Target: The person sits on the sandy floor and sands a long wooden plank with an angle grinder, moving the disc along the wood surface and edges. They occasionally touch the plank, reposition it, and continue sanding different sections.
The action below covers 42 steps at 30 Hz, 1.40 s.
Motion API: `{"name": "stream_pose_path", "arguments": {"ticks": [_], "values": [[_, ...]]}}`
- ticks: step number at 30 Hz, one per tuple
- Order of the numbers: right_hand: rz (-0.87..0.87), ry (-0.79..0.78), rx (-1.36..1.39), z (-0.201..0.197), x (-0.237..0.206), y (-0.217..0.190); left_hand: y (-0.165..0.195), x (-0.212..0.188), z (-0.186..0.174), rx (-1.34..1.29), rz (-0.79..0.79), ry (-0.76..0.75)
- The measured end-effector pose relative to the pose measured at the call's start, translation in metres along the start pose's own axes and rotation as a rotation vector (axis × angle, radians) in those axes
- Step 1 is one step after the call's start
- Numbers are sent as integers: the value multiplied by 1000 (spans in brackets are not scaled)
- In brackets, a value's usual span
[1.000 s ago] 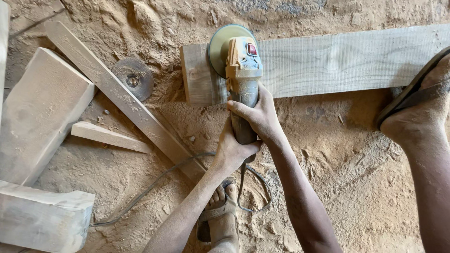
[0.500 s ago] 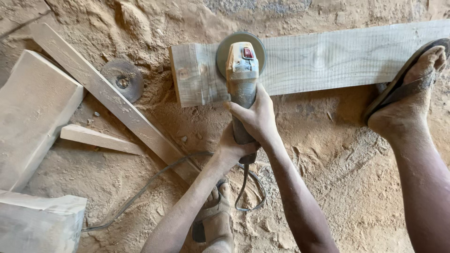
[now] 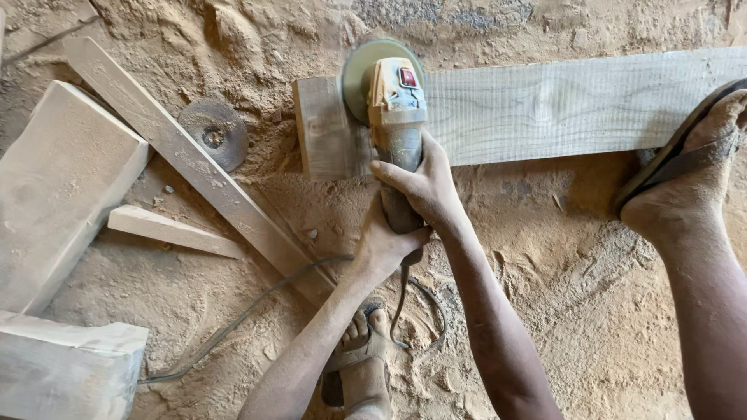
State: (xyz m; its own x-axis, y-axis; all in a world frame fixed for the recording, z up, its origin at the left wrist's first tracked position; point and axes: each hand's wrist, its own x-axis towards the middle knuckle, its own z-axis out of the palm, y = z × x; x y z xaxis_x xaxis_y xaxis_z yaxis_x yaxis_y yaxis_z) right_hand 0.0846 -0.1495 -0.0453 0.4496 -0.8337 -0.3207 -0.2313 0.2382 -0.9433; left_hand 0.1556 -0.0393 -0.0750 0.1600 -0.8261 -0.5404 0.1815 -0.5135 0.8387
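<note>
Both my hands grip a dusty angle grinder [image 3: 397, 101] whose round sanding disc [image 3: 359, 66] rests on the left end of a long wooden plank [image 3: 560, 105]. My right hand [image 3: 424, 183] wraps the grinder's body just behind the head. My left hand [image 3: 381, 245] holds the rear of the handle, where the power cord [image 3: 233, 323] leaves. My right foot in a sandal [image 3: 685, 175] presses on the plank's lower edge at the far right.
The ground is covered in sawdust. A long wooden strip [image 3: 202, 167] lies diagonally at left, with a loose round disc [image 3: 214, 134], a small wedge [image 3: 171, 231] and two thick wood blocks [image 3: 62, 179] [image 3: 66, 365] nearby. My other sandalled foot [image 3: 362, 365] stands at bottom centre.
The grinder slid a little right along the plank, then back toward its left end. Both hands kept their grip, and the foot stayed on the plank.
</note>
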Motion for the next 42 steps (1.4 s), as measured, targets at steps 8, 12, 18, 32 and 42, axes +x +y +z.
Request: {"name": "stream_pose_path", "arguments": {"ticks": [8,12,18,32,42], "values": [[-31,178,-204,-10,-12,-4,0,2,5,-239,-118,-214],[-47,106,-118,-6,-7,-8,4,3,2,-66,16,-95],[-30,22,34,5,7,-4,8,8,-12,-64,-12,-31],[31,111,-19,-18,-14,-9,16,-3,10,-22,-110,-119],[-10,-16,209,5,-14,-6,10,-18,-4,178,76,120]]}}
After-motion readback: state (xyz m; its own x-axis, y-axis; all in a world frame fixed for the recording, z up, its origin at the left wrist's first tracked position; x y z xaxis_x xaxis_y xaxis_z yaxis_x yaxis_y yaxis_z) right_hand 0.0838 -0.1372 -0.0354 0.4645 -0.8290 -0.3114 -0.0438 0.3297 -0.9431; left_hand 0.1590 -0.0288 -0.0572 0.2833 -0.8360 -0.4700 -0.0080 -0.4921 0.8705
